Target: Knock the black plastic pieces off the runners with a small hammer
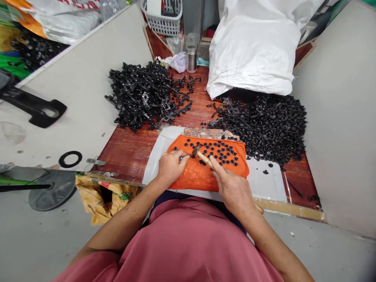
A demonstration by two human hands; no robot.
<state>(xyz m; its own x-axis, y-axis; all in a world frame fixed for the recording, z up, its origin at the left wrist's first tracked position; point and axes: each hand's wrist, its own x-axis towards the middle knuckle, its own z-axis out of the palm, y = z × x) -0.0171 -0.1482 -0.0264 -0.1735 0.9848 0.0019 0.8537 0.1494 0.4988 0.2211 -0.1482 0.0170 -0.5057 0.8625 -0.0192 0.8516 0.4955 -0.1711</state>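
Observation:
My left hand (170, 167) rests on an orange mat (194, 176), its fingers pinched on a small black plastic piece (185, 157). My right hand (233, 188) is closed round the wooden handle of a small hammer (203, 157), index finger stretched along the handle. The hammer's head sits just right of the pinched piece. Several small black round parts (223, 152) lie scattered over the far half of the mat.
Two heaps of black plastic parts lie beyond the mat, one at the left (147, 96), one at the right (268, 123). A white sack (255, 47) lies behind the right heap. A metal flask (192, 58) and a basket (163, 17) stand at the back.

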